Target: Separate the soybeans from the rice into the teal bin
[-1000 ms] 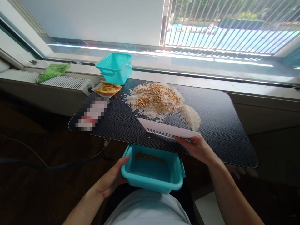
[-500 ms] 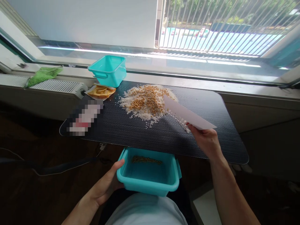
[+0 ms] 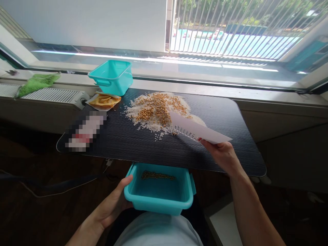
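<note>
With my left hand (image 3: 116, 198) I grip the left side of a turquoise plastic tub (image 3: 159, 203), thumb over its rim. The tub sits at my lap under the table's front edge, with a strip of chickpea-like grains (image 3: 157, 175) along its far bottom. My right hand (image 3: 222, 153) is closed on the near end of a white card (image 3: 200, 128) with a row of slots along its lower edge. The card slants over the dark table, its far end at the right front of a spread heap of white rice (image 3: 152, 126) and yellow-brown peas (image 3: 160, 106).
Another turquoise tub (image 3: 112, 80) stands at the table's back left. Before it lies a folded yellow cloth (image 3: 105, 100) on white paper. A blurred-out item (image 3: 85, 131) rests on the table's left end. A green cloth (image 3: 38, 83) lies over the radiator (image 3: 64, 96). A window lines the back.
The slotted card has moved left and towards me at the heap's front right edge, and more rice shows behind it. My left hand still holds the tub. The view has shifted slightly.
</note>
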`<control>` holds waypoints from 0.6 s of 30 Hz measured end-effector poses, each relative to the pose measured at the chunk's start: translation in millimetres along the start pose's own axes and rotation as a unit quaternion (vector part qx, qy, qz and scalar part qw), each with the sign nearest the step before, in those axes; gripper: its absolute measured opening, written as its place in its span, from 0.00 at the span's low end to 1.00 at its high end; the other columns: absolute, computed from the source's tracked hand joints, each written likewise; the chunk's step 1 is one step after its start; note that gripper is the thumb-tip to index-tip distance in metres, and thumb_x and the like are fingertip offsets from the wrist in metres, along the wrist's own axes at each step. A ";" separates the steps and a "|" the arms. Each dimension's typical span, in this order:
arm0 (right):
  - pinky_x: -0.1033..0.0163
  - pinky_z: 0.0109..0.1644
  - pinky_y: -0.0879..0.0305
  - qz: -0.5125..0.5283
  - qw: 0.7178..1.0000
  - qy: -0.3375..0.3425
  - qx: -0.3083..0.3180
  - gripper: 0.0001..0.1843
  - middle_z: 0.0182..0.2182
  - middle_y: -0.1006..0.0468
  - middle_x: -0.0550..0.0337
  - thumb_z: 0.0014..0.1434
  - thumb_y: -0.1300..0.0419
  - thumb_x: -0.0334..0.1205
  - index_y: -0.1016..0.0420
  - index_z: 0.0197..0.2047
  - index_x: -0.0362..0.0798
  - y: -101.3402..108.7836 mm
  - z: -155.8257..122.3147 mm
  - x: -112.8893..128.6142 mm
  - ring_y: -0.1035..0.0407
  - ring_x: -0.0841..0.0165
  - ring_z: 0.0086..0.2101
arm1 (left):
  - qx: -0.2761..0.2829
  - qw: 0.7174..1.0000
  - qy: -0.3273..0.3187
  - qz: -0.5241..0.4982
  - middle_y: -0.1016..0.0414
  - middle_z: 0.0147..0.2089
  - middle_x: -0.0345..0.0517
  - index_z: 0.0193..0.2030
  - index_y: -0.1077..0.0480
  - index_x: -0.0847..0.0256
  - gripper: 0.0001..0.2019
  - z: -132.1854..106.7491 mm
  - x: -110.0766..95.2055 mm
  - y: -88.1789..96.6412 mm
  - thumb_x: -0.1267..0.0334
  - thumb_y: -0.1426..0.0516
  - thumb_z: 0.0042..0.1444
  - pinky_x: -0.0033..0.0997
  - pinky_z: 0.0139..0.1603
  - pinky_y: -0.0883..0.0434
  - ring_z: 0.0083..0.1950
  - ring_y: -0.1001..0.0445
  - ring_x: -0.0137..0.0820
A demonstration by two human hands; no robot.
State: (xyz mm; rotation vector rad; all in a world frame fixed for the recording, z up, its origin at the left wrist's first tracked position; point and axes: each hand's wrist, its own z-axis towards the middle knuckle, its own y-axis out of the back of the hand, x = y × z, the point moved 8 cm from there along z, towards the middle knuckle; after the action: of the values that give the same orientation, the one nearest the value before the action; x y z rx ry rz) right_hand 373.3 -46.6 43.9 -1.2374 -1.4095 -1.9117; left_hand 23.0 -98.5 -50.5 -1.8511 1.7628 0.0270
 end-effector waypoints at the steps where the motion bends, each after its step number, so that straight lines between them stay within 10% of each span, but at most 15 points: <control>1: 0.53 0.48 0.29 0.005 1.000 -0.002 -0.002 0.16 0.35 0.16 0.56 0.51 0.36 0.49 0.17 0.37 0.45 1.5 -2.3 0.1 0.23 0.55 0.40 | 0.003 1.000 0.001 -0.002 0.23 0.54 0.53 0.64 0.40 0.58 0.32 0.0 0.2 -0.8 0.46 0.46 0.56 0.42 0.52 0.29 0.59 0.30 0.47; 18: 0.55 0.48 0.25 0.035 0.991 0.041 0.123 0.12 0.37 0.17 0.60 0.56 0.38 0.45 0.18 0.40 0.50 -14.1 -56.7 4.7 0.22 0.59 0.39 | 0.029 1.000 0.007 0.009 0.24 0.56 0.54 0.67 0.43 0.59 0.35 -0.3 2.5 -9.0 0.44 0.47 0.57 0.45 0.54 0.30 0.58 0.29 0.48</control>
State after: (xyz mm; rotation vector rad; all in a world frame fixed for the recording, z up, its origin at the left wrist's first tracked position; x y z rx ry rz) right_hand 337.9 -92.8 36.8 -1.0649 -1.4867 -1.6649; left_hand 31.5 -101.3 -47.8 -1.7988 1.7708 -0.0301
